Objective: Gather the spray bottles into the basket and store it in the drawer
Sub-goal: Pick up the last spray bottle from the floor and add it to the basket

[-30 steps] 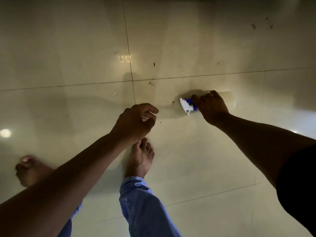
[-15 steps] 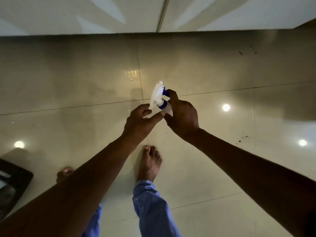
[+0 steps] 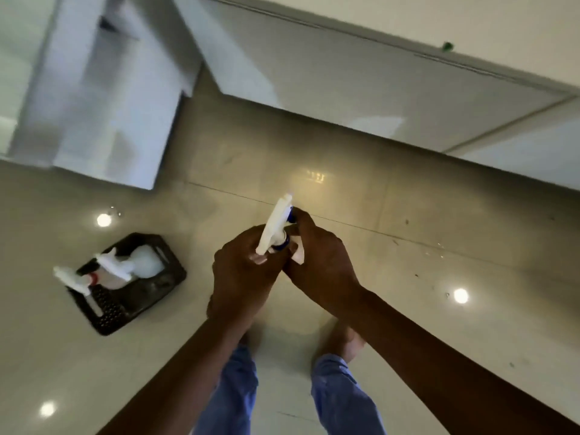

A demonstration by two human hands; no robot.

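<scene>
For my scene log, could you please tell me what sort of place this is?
Probably a room in a home, perhaps a kitchen or utility area, though that is uncertain. The glossy tiled floor mirrors ceiling lights, pale cabinet fronts run along the far side, and a dark basket with spray bottles sits on the floor.

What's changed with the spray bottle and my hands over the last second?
The blue-collared spray bottle came up off the floor: the right hand lifted it, and the left hand joined the grip. The view swung round, bringing the basket into sight. Both feet remain on the floor.
</scene>
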